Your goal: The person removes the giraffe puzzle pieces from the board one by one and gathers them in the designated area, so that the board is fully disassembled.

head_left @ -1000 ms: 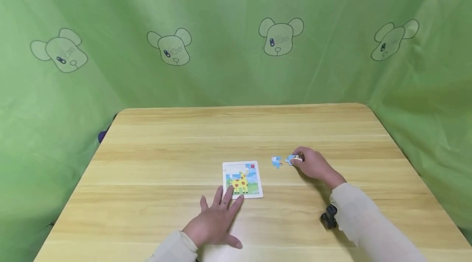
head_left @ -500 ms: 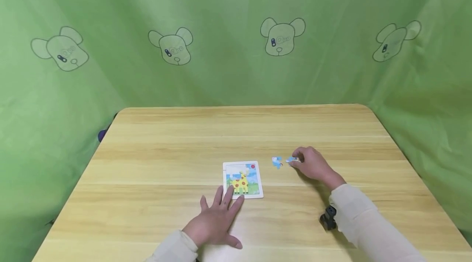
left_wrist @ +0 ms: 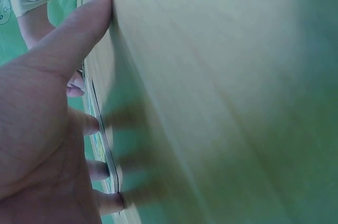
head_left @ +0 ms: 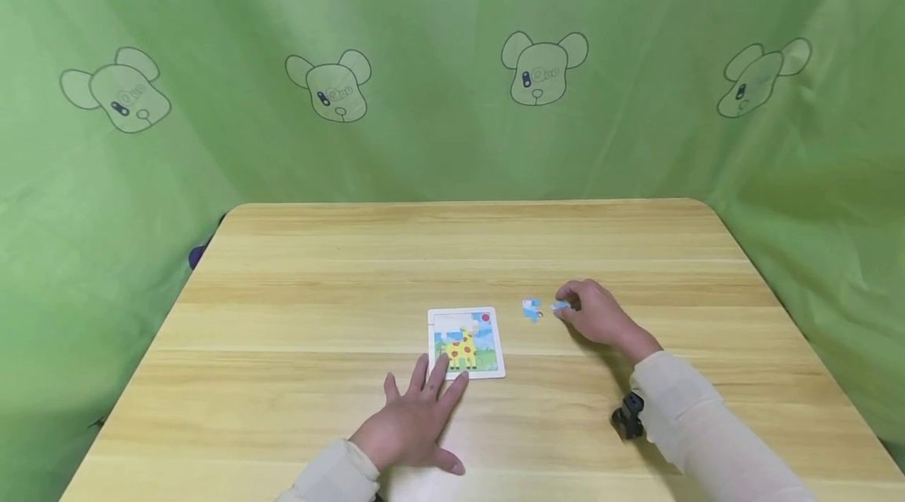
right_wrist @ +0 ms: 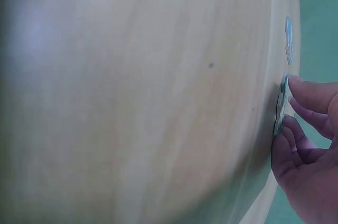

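Note:
In the head view a white-framed giraffe jigsaw puzzle [head_left: 488, 368] lies flat, its upper left part showing blank white. My left hand [head_left: 415, 423] is spread with straight fingers, and its fingertips rest on the frame's lower left edge. My right hand [head_left: 597, 315] pinches a blue puzzle piece [head_left: 559, 305] between thumb and fingers at the table surface, right of the puzzle. The fingers hide part of that piece; in the right wrist view another piece [right_wrist: 278, 113] seems to lie against it. A loose blue and white puzzle piece [head_left: 532, 309] lies between puzzle and right hand.
The wooden table [head_left: 318, 274] has rounded far corners. A green curtain [head_left: 438, 133] printed with bear heads hangs behind and at both sides. A black wrist camera [head_left: 628, 415] sits under the right sleeve.
My right hand has shifted slightly left and curled more over its piece, so less of the piece's print shows. My left hand has stayed in place on the frame.

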The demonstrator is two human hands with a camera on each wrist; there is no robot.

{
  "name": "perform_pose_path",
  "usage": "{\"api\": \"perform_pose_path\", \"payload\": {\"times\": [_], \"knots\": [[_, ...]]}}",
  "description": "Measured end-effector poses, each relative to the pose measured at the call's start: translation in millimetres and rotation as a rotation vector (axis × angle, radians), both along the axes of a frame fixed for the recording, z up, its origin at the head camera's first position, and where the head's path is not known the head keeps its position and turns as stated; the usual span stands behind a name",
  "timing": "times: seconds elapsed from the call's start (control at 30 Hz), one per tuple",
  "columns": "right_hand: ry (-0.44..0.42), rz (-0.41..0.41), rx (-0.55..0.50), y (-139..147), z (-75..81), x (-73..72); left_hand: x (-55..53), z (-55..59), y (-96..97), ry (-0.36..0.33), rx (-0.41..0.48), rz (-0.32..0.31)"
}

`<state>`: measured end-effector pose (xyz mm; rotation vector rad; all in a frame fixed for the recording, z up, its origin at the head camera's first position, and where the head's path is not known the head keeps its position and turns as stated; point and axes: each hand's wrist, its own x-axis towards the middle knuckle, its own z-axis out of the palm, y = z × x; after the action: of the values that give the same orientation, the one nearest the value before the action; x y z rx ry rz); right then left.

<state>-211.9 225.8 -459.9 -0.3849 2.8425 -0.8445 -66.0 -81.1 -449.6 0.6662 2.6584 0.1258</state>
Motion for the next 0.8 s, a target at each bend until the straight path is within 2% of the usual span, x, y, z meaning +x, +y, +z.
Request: {"api": "perform_pose_path", "payload": {"times": [0.4,0.8], "knots": [[-0.036,0.025,0.005,-3,6.0,-2.6,-1.5,-1.3,0.0,-0.006,0.005,0.000],[0.063,0.043,-0.039,-21,13.9,-2.9,-1.0,0.1,-0.2,-0.007,-0.002,0.009]]}}
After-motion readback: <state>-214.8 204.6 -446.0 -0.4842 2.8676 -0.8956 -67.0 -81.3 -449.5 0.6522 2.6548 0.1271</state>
